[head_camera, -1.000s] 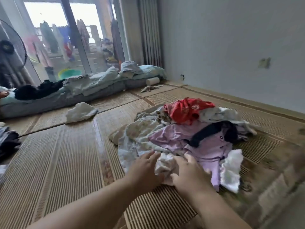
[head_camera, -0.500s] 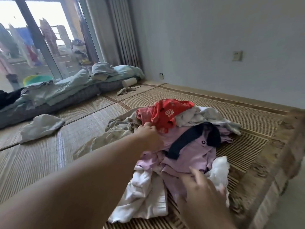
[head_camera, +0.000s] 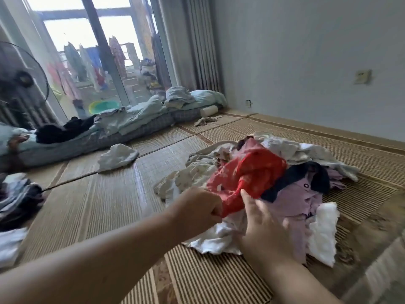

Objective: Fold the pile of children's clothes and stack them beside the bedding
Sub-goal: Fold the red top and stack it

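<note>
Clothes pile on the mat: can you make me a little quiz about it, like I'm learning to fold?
1. Pick one: which piece does the left hand grip?
A) a fluffy white one
B) the red patterned garment
C) a dark sock
2. True or false: the crumpled white cloth lies apart from the clothes pile, nearer the pale blue-green bedding.
3. Fill the gap: the pile lies on a woven straw ____.

Key: 1 B; 2 true; 3 woven straw mat.
</note>
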{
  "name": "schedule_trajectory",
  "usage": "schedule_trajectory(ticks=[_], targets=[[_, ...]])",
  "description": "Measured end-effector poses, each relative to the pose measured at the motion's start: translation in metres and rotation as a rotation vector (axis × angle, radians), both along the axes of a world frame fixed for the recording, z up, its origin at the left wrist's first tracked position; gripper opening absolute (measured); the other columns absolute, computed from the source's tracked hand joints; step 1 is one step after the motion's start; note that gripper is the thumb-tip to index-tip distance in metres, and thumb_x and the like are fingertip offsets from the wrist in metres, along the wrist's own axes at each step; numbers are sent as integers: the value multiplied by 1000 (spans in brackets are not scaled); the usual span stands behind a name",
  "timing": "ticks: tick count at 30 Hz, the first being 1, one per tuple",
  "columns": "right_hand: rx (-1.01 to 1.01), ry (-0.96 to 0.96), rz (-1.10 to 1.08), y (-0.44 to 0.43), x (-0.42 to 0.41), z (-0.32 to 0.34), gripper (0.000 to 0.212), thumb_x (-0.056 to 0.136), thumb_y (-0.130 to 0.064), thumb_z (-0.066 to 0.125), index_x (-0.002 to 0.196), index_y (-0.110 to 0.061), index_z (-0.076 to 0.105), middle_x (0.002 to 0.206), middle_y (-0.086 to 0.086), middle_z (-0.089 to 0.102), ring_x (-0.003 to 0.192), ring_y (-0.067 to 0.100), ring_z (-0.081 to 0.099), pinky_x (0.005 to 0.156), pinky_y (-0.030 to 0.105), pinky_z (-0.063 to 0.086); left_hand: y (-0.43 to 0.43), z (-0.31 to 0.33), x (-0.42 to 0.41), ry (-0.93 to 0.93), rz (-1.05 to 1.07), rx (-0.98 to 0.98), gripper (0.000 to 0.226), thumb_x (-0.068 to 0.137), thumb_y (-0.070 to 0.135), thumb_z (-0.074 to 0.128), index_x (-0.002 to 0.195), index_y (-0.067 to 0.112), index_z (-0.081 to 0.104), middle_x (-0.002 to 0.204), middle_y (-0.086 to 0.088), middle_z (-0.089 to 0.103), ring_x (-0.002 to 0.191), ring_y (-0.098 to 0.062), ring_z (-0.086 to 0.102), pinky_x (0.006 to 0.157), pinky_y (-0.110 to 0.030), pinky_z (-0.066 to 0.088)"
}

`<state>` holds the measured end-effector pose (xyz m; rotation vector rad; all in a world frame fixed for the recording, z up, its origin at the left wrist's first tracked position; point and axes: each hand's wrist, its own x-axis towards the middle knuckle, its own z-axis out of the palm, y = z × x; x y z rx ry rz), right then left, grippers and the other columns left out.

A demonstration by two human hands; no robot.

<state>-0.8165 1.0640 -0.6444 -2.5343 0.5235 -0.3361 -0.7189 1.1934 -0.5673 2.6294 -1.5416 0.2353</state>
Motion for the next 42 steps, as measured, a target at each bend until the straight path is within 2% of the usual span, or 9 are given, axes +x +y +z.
schedule_trajectory(ticks=[4, 8, 12, 16, 25, 31, 36, 39, 42], targets=[[2, -88, 100, 27, -4, 12, 60, 90, -59, 45, 145, -42, 28, 147, -10, 36, 133, 16, 38, 111, 48, 25, 68, 32, -39, 57, 48, -88, 11, 79, 30, 70, 72, 29, 62, 62, 15, 55, 54, 1, 51, 50, -11, 38], [24, -276, 221, 60, -10, 34, 13, 83, -30, 67, 94, -32, 73, 94, -12, 69, 92, 10, 62, 85, 30, 45, 144, 65, -64, 80, 187, -200, 28, 73, 33, 74, 63, 36, 47, 52, 15, 52, 52, 3, 52, 44, -10, 34], [-137, -293, 209, 92, -18, 59, 10, 76, -33, 64, 70, -26, 59, 72, -9, 62, 75, 15, 61, 65, 27, 38, 224, 93, -72, -23, 345, -168, 22, 73, 38, 66, 94, 34, 66, 61, 18, 60, 55, 2, 56, 51, -7, 37], [-173, -261, 203, 116, -22, 71, 18, 78, -34, 63, 64, -26, 53, 76, -3, 67, 80, 22, 64, 64, 30, 41, 291, 116, -80, -241, 465, -11, 9, 78, 37, 64, 83, 32, 71, 62, 19, 57, 60, -1, 55, 55, -6, 30], [276, -389, 442, 164, -21, 104, 32, 83, -38, 68, 59, -18, 67, 53, -2, 65, 51, 12, 61, 56, 33, 46, 375, 138, -87, -266, 745, -204, 7, 79, 24, 66, 75, 20, 69, 62, 11, 54, 63, -13, 51, 53, -8, 32], [815, -431, 461, 189, -10, 120, 33, 82, -36, 68, 68, -7, 72, 62, 8, 69, 54, 9, 61, 52, 18, 48, 402, 130, -62, 22, 945, -450, 36, 64, 43, 46, 69, 12, 64, 65, -7, 66, 63, -24, 60, 59, -37, 48], [1263, -141, 604, 206, 8, 119, 40, 78, -39, 62, 84, 0, 65, 77, 15, 65, 66, 22, 60, 67, 33, 50, 377, 77, -40, 292, 964, -628, 21, 83, 34, 64, 80, 16, 71, 76, -2, 71, 76, -27, 64, 64, -37, 46], [1245, -123, 517, 212, 20, 112, 28, 87, -36, 62, 80, -9, 63, 72, 8, 64, 61, 15, 61, 59, 28, 47, 342, 21, -44, 389, 932, -575, 39, 84, 30, 68, 119, 15, 63, 109, -3, 66, 95, -22, 63, 73, -29, 45], [1170, -114, 458, 215, 29, 103, 23, 93, -33, 57, 81, -15, 66, 70, 3, 67, 62, 13, 64, 64, 31, 45, 301, -27, -73, 443, 815, -564, 39, 74, 50, 70, 106, 28, 65, 104, 8, 64, 88, 0, 61, 75, -22, 54]])
